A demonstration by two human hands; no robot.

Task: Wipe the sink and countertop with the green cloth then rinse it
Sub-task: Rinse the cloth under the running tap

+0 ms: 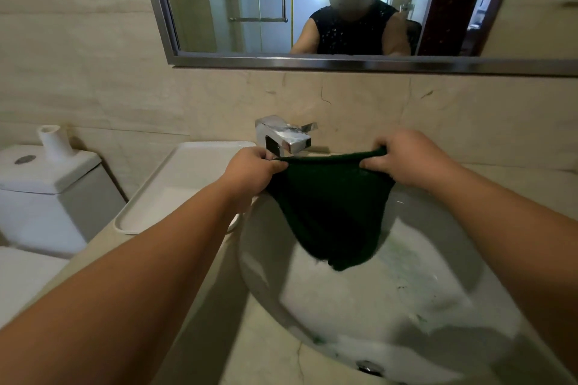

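A dark green cloth hangs spread over the white sink, held up by its top edge just in front of the chrome faucet. My left hand pinches the cloth's left corner and my right hand pinches the right corner. The cloth's lower tip dangles inside the basin. Green streaks and bits mark the wet basin wall. No water stream shows at the faucet. The beige countertop surrounds the sink.
A white rectangular tray lies on the counter left of the sink. A toilet tank with a paper roll stands at far left. A mirror hangs on the wall above. The sink drain is at the bottom.
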